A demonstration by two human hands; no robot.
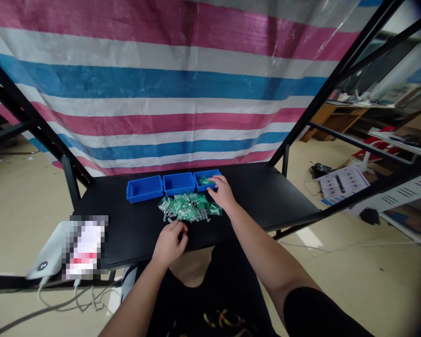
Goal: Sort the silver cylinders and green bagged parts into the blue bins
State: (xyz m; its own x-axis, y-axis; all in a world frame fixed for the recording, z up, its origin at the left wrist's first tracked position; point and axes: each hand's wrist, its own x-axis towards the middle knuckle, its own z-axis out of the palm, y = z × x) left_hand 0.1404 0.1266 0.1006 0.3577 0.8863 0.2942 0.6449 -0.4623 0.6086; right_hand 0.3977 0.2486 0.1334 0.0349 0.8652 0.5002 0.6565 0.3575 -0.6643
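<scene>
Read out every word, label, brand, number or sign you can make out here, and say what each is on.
No text is readable.
Print on the black shirt: yellow and reddish marks, no letters I can make out.
Pixelated patch at left: obscured.
White device: a round dark mark, too small to read.
Printed board on the floor at right: too blurred.
Green packets: too small to tell.

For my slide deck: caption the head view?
Right hand at the rightmost blue bin, left hand by a green-and-grey pile.
</scene>
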